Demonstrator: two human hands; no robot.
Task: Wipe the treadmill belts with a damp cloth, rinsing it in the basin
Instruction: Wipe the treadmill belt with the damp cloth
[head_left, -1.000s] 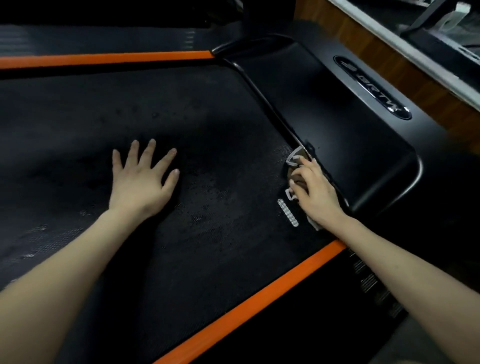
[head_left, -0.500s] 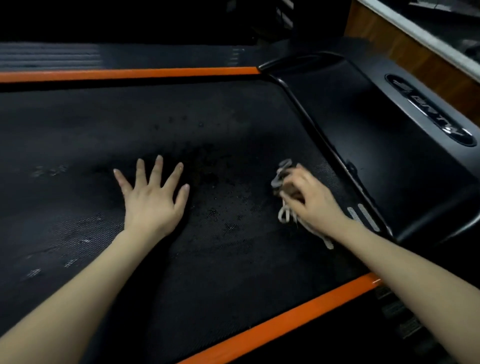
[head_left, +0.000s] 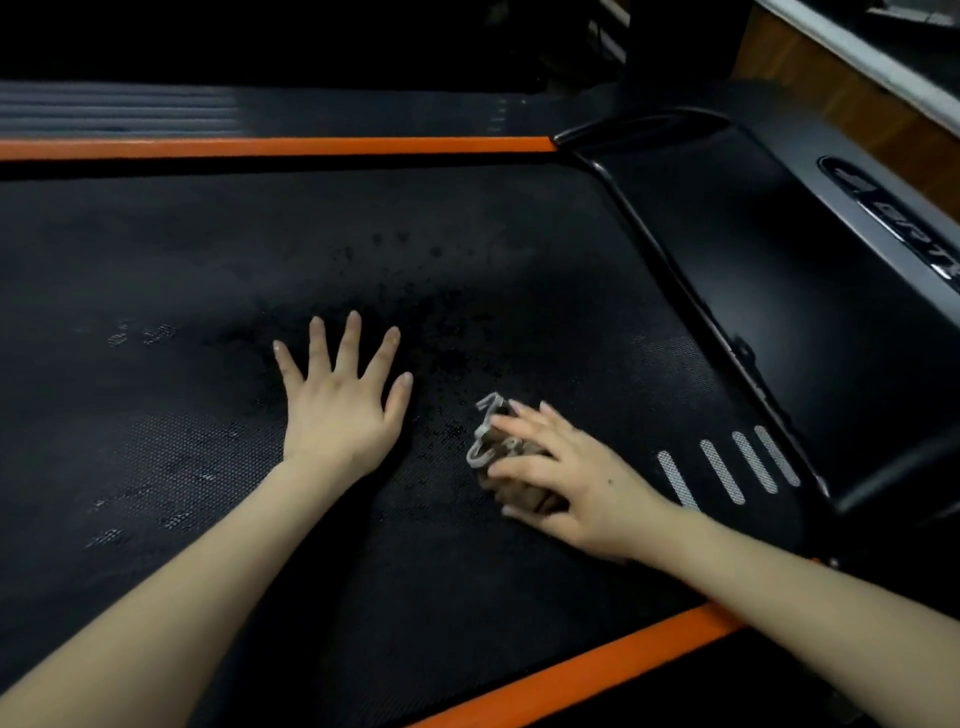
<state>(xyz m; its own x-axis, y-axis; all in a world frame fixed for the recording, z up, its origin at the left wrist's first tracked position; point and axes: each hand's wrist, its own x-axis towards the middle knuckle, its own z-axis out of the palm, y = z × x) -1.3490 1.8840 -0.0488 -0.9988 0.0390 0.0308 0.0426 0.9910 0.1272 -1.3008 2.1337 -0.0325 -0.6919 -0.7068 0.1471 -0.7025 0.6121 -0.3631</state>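
Note:
The black treadmill belt (head_left: 208, 249) fills most of the head view, dotted with damp spots near its middle. My left hand (head_left: 340, 415) lies flat on the belt with its fingers spread. Just to its right, my right hand (head_left: 587, 478) holds a bunched brown cloth with a pale edge (head_left: 485, 449) against the belt. Fingers and thumb are curled over the wad, and most of the cloth is hidden under them.
Orange side rails run along the far edge (head_left: 260, 147) and the near edge (head_left: 597, 670) of the belt. A glossy black motor cover (head_left: 779, 291) rises at the right. White stripes (head_left: 722, 470) mark the belt beside it. A wooden panel (head_left: 831, 78) stands beyond.
My right hand has slid the cloth leftward from the motor cover's edge toward the belt's middle. The left hand has stayed flat on the belt.

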